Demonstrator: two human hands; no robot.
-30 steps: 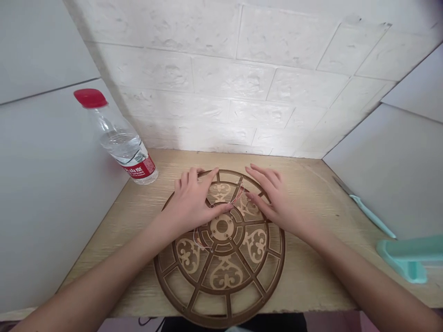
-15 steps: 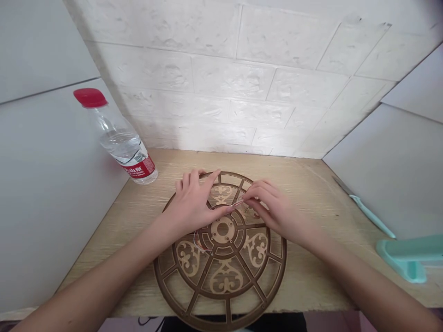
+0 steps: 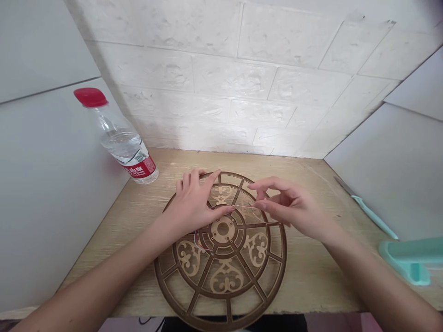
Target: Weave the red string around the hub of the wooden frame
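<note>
At a pale wooden tabletop (image 3: 311, 276) boxed in by white panels, a person's left hand (image 3: 194, 205) lies flat and open-fingered on a round brown wooden fretwork disc (image 3: 221, 281), thumb tip pressing beside its hub, while the right hand (image 3: 294, 210), raised just above the disc's far side, pinches a thin pale thread (image 3: 242, 206) between thumb and forefinger. The work looks to be at an early stage: only one loose loop of thread lies by the hub, the scrolled panels and outer ring bare; a red-capped clear plastic water bottle (image 3: 121, 138) stands well apart at the left
</note>
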